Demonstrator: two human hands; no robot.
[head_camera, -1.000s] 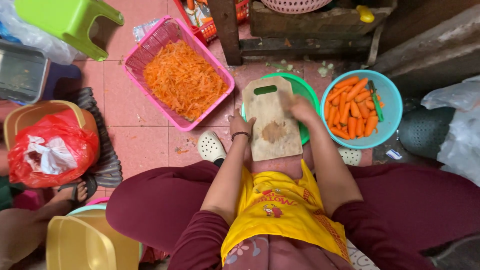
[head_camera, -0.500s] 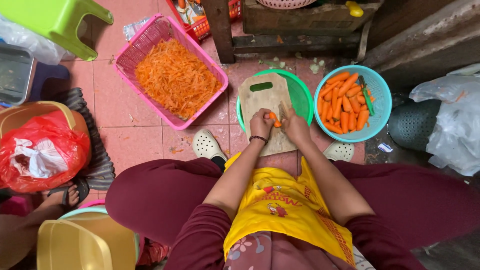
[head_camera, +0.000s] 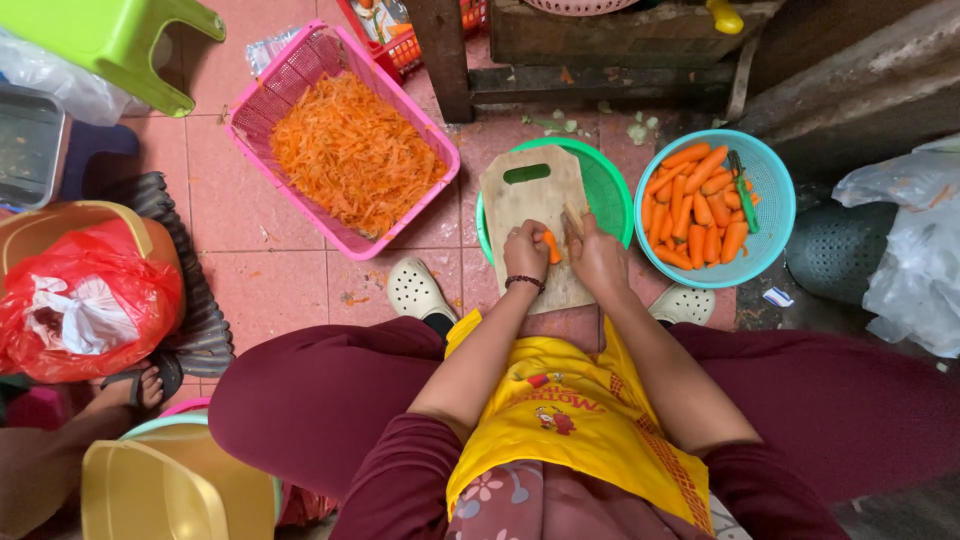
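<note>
Centre of frame: the left hand (head_camera: 526, 255) is closed around a short carrot piece (head_camera: 551, 246), pressing it onto the wooden cutting board (head_camera: 530, 205). The right hand (head_camera: 597, 258) is closed immediately right of the carrot piece; a pale handle tip shows above its fingers, probably a knife, but the blade is hidden and cannot be confirmed. The board lies across a green basin (head_camera: 607, 185).

Right of the board: a turquoise basket (head_camera: 775, 215) holds whole peeled carrots (head_camera: 700, 205) and a green-handled peeler (head_camera: 742, 190).

Upper left of centre: a pink basket (head_camera: 300, 75) holds shredded carrot (head_camera: 350, 150), well apart from both hands.

Left edge: a red plastic bag (head_camera: 85, 300) sits in a tan tub. Top left: a green stool (head_camera: 110, 40). Lower left: a yellow container (head_camera: 170, 490).
</note>
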